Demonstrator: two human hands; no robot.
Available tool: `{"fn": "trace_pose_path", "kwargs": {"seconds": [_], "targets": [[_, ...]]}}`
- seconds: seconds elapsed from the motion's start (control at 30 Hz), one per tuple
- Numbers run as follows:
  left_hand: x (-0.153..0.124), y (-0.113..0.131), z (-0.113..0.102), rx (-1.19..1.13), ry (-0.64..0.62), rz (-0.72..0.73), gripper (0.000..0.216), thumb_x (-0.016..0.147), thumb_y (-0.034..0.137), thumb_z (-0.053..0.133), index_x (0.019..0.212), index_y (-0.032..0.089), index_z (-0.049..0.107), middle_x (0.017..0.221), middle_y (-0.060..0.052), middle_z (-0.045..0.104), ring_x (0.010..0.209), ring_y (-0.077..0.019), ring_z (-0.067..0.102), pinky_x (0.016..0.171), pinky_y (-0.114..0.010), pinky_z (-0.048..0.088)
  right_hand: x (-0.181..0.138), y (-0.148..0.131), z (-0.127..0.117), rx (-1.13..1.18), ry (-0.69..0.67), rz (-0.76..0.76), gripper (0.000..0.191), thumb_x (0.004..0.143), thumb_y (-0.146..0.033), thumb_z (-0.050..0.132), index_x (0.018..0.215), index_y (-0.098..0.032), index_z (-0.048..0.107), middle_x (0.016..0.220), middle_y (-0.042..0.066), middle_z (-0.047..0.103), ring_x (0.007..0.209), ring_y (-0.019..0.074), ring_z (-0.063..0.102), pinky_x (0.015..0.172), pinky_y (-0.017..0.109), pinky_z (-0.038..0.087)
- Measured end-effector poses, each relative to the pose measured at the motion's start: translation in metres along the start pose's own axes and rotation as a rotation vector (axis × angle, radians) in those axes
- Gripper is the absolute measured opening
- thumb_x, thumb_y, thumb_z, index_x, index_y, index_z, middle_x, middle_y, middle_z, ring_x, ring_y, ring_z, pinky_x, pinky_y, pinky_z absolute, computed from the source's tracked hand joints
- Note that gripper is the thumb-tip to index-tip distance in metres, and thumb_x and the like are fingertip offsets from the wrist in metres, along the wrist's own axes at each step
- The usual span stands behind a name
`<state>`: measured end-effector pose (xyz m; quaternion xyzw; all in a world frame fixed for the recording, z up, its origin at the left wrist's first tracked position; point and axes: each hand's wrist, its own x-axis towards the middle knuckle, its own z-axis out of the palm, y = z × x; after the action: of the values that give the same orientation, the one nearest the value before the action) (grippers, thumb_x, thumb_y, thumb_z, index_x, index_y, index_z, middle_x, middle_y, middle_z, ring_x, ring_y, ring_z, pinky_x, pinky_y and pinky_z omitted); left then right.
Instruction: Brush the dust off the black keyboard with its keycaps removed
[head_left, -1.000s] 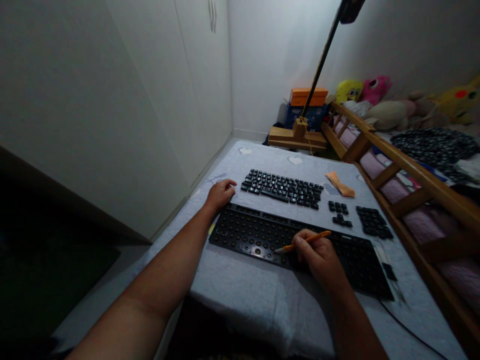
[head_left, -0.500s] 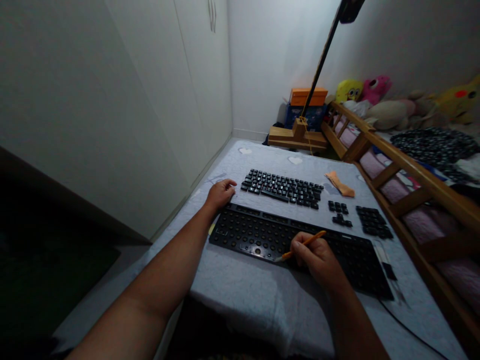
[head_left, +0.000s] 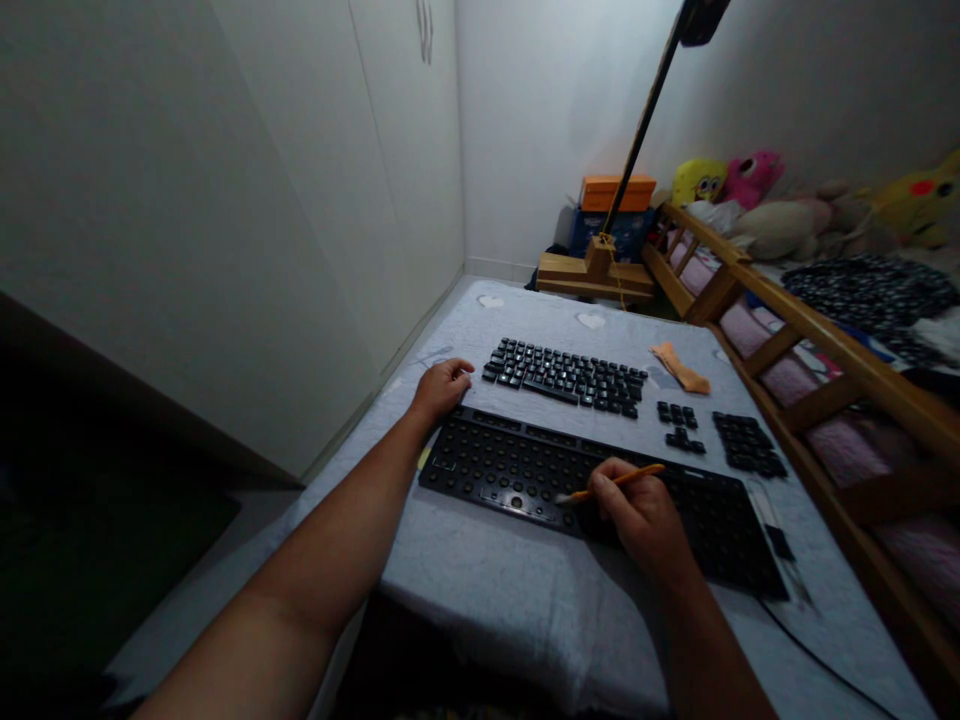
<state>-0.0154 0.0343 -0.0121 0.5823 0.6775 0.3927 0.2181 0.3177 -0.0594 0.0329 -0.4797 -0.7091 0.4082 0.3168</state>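
Observation:
A black keyboard base (head_left: 517, 455) without its keycaps lies slanted across the cloth-covered table. My right hand (head_left: 634, 505) is closed around a small brush (head_left: 615, 483) with an orange handle. Its pale bristles are at the keyboard base, near the lower middle rows. Beside the base's far left corner rests my left hand (head_left: 442, 385), loosely open, holding nothing. Loose black keycaps (head_left: 562, 372) are laid out in keyboard order behind the base. Smaller groups of keycaps, the arrow cluster (head_left: 684, 441) and the number-pad block (head_left: 746, 443), lie to the right.
An orange cloth strip (head_left: 680, 368) lies at the table's far right. Beside the base's right end are slim tools (head_left: 778, 540), and a black cable (head_left: 817, 655) runs off to the lower right. A wardrobe (head_left: 315, 200) flanks the left, a wooden bed rail (head_left: 832, 350) the right.
My right hand has moved slightly right and away from me with the brush, whose tip shifted off the base's near edge onto the key rows. My left hand stays put.

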Motion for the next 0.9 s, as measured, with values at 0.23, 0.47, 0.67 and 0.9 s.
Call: {"fn": "trace_pose_path", "kwargs": {"seconds": [0.23, 0.47, 0.67, 0.9], "targets": [[0.0006, -0.0011, -0.0002, 0.003, -0.002, 0.003, 0.033, 0.074, 0.028, 0.054, 0.099, 0.016, 0.072, 0.073, -0.002, 0.069, 0.071, -0.018, 0.06, 0.065, -0.028, 0.043, -0.002, -0.0029, -0.0001, 0.163, -0.109, 0.075, 0.034, 0.091, -0.045, 0.051, 0.068, -0.02, 0.053, 0.055, -0.003, 0.047, 0.051, 0.0118, 0.043, 0.048, 0.024, 0.03], [0.001, -0.0027, 0.0007, 0.009, 0.01, 0.009, 0.034, 0.074, 0.028, 0.053, 0.099, 0.017, 0.073, 0.075, -0.002, 0.069, 0.072, -0.018, 0.061, 0.067, -0.029, 0.044, -0.0016, 0.0034, -0.0021, 0.145, 0.024, 0.029, 0.034, 0.092, -0.045, 0.052, 0.07, -0.02, 0.055, 0.056, -0.003, 0.049, 0.052, 0.0128, 0.045, 0.051, 0.025, 0.033], [0.0004, -0.0024, 0.0012, -0.007, 0.008, 0.001, 0.035, 0.074, 0.028, 0.054, 0.101, 0.017, 0.073, 0.075, -0.002, 0.07, 0.072, -0.018, 0.062, 0.066, -0.028, 0.045, -0.0001, 0.0015, -0.002, -0.018, 0.062, -0.008, 0.031, 0.091, -0.041, 0.052, 0.069, -0.02, 0.057, 0.056, -0.002, 0.05, 0.053, 0.0138, 0.047, 0.051, 0.026, 0.033], [0.0008, -0.0022, 0.0009, 0.002, 0.006, -0.007, 0.034, 0.074, 0.028, 0.054, 0.1, 0.017, 0.073, 0.074, -0.002, 0.07, 0.072, -0.018, 0.062, 0.068, -0.028, 0.046, -0.0027, -0.0015, -0.0033, 0.08, -0.04, 0.037, 0.035, 0.091, -0.044, 0.05, 0.065, -0.021, 0.051, 0.056, -0.003, 0.044, 0.052, 0.0123, 0.042, 0.049, 0.025, 0.03]]}}
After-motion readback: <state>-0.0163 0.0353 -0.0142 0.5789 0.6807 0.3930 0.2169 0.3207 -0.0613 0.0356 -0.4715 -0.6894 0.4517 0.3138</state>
